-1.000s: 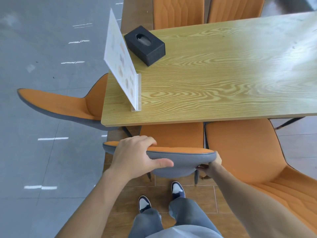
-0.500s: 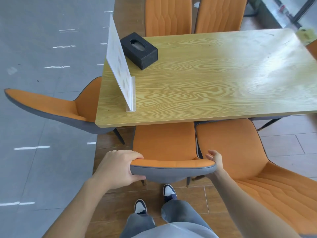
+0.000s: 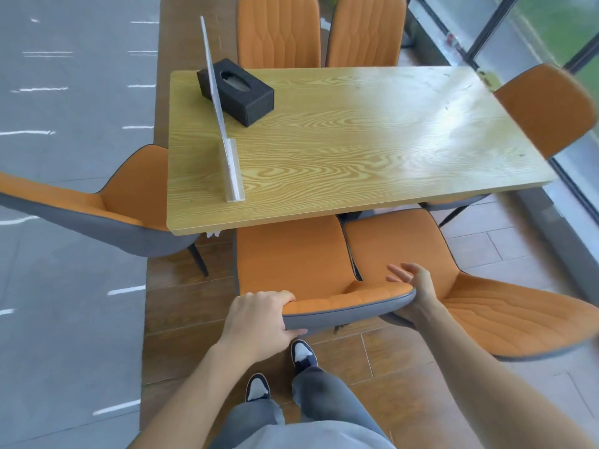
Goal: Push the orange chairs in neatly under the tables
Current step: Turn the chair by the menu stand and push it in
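Note:
An orange chair with a grey back (image 3: 291, 264) stands right before me, its seat partly under the near edge of the wooden table (image 3: 356, 150). My left hand (image 3: 259, 319) grips the left end of its backrest top, fingers curled over the rim. My right hand (image 3: 413, 286) lies against the right end of the backrest with fingers spread and loose. A second orange chair (image 3: 453, 286) stands beside it on the right, turned outward. Another orange chair (image 3: 107, 202) sits at the table's left end.
On the table stand a black tissue box (image 3: 246, 95) and an upright clear sign holder (image 3: 223, 134). Two orange chairs (image 3: 278, 30) are tucked at the far side, one more (image 3: 547, 108) at the right end. Glass wall runs along the right; my feet (image 3: 301, 351) stand behind the chair.
The chair in my hands has come back away from the table, showing more of its seat. My right hand has loosened from gripping the backrest to open fingers. My view has pulled back and risen.

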